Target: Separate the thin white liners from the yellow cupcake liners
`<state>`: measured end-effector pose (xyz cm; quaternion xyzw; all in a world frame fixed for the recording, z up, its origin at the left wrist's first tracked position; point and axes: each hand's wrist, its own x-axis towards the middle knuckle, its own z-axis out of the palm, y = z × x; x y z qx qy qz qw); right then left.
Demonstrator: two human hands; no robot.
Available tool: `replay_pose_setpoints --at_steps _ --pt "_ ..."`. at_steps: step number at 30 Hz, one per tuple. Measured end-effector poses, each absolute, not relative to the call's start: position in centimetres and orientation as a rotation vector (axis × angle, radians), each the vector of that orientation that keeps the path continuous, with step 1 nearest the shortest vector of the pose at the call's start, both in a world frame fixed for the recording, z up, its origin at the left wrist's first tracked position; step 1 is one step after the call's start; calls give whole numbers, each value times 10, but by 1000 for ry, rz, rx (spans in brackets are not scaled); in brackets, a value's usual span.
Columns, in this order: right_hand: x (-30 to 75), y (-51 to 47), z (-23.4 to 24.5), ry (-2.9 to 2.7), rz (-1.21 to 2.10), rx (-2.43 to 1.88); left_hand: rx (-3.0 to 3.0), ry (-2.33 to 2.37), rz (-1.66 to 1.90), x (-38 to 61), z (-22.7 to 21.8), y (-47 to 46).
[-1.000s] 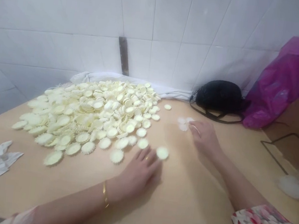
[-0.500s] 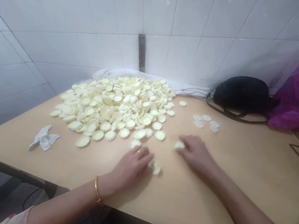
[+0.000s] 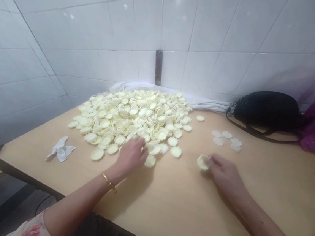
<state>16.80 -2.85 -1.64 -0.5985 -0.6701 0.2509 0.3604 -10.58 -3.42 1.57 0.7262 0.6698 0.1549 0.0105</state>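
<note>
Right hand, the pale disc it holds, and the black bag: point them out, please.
Right hand [image 3: 228, 177], head view, back of the hand.
Disc [image 3: 203, 162], head view, its visible middle.
Bag [image 3: 269, 109], head view, front side.

Fluted cups [image 3: 133, 111] uncountable; 5 translucent discs [image 3: 227, 134], 1 bag [image 3: 267, 108], 1 white scrap [image 3: 62, 150].

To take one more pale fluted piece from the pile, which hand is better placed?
Probably the left hand: it is at the near edge of the pile, though whether it grips anything is unclear. The right hand is farther off and holds a fluted piece.
</note>
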Motion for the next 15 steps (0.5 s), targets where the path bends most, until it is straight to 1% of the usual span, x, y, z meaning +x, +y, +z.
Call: replay_pose_setpoints --at_steps 2,4,7,9,15 --pt "169 -29 -16 -1641 666 -1553 2407 2083 583 -108 12 -32" --pt "169 -29 -15 -1602 685 -1562 2633 1892 621 -99 5 -36" --pt "168 -29 -14 -1587 747 -1542 2934 1407 464 -74 -7 -41" --pt "166 -31 -13 -1596 778 -1514 2991 1238 387 -61 -12 -38" --pt "160 -38 -8 -1538 805 -1541 2969 1326 367 -76 -6 -11"
